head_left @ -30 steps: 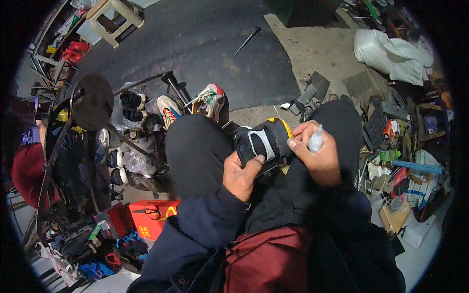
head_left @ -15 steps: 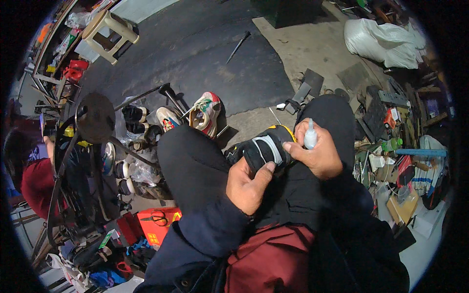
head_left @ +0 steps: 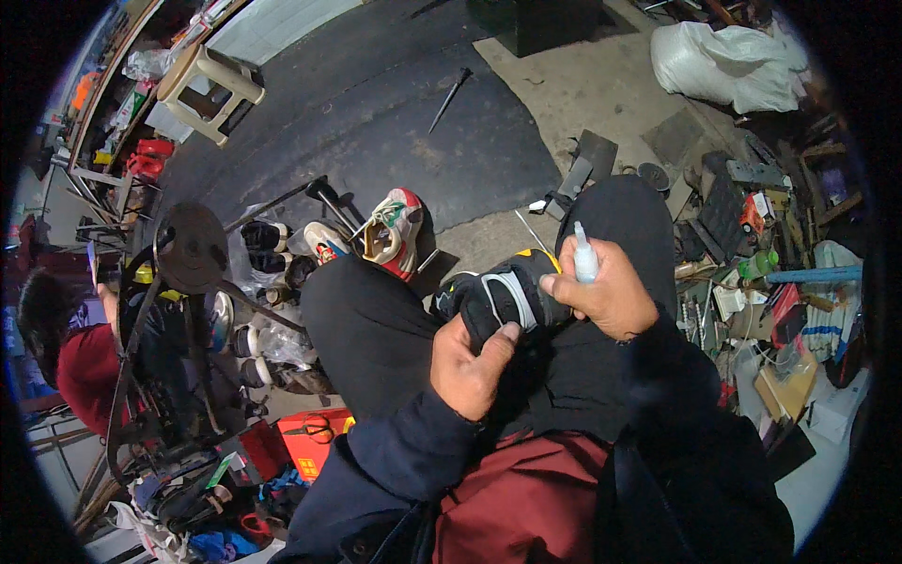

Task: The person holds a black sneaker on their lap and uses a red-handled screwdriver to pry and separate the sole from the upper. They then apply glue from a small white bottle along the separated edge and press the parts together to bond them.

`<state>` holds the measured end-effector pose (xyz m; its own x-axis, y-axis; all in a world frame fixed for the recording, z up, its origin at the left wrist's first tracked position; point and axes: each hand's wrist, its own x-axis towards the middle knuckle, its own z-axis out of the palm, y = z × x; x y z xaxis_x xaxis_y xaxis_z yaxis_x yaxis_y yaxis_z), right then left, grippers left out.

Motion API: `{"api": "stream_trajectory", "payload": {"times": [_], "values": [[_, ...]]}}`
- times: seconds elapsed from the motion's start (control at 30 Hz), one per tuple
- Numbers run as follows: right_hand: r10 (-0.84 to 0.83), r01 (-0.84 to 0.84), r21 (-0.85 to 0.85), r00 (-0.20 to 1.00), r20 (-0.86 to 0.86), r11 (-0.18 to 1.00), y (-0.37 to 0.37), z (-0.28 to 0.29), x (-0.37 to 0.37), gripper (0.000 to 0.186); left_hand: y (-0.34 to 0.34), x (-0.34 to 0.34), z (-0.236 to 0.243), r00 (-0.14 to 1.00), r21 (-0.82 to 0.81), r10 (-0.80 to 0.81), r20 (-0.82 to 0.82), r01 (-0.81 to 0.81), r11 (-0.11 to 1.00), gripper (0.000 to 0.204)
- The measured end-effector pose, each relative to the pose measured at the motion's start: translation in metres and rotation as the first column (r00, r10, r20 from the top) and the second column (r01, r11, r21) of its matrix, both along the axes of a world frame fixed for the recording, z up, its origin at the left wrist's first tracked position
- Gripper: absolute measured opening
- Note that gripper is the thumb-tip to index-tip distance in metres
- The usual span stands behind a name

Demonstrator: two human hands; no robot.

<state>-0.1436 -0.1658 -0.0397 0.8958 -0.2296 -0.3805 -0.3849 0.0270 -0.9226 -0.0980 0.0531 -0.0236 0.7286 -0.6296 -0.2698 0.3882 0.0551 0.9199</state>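
Note:
A black shoe (head_left: pixel 515 299) with a pale grey strap outline and a yellow edge lies across my lap between my knees. My left hand (head_left: pixel 470 368) is closed on its near end, with the thumb pressed beside the pale strap. My right hand (head_left: pixel 615 293) is wrapped round a small whitish squeeze bottle (head_left: pixel 586 259) with its thin nozzle pointing up. The thumb of that hand also rests on the far right side of the shoe. Part of the shoe is hidden behind my fingers.
A white, red and green sneaker (head_left: pixel 393 235) stands beyond my left knee. Scissors (head_left: pixel 319 430) lie on a red box (head_left: pixel 310 451) at left. A round-topped metal stand (head_left: pixel 190 246) rises near a person in red (head_left: pixel 94 376). Tools and scraps crowd the right, by a blue-handled object (head_left: pixel 813 275).
The shoe has tilted a little in my hands, and its pale strap outline now looks more curved. My right hand has turned slightly with the bottle. The whole view has shifted a little.

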Motion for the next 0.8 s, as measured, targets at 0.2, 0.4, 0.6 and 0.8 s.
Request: {"api": "stream_trajectory", "payload": {"times": [0.2,0.4,0.6,0.8], "values": [[0.029,-0.030,0.011,0.999,0.026,1.000,-0.0015,-0.0024,0.0008,0.033,-0.0013,0.0003,-0.0020,1.000,-0.011,0.010,-0.002,-0.010,1.000,0.018],[0.011,-0.010,-0.027,0.999,0.037,1.000,0.0002,-0.0056,0.0000,0.031,-0.0038,-0.0006,-0.0022,1.000,0.025,-0.010,0.014,0.010,1.000,0.018],[0.013,-0.013,-0.010,1.000,0.013,1.000,-0.0024,-0.0043,-0.0009,0.029,-0.0064,-0.0033,-0.0038,1.000,0.014,0.010,0.020,-0.010,1.000,0.018],[0.019,-0.018,0.121,1.000,-0.009,0.993,-0.0076,-0.0005,-0.0006,0.027,-0.0066,-0.0019,-0.0012,1.000,0.034,0.007,0.018,-0.007,0.999,0.020]]}}
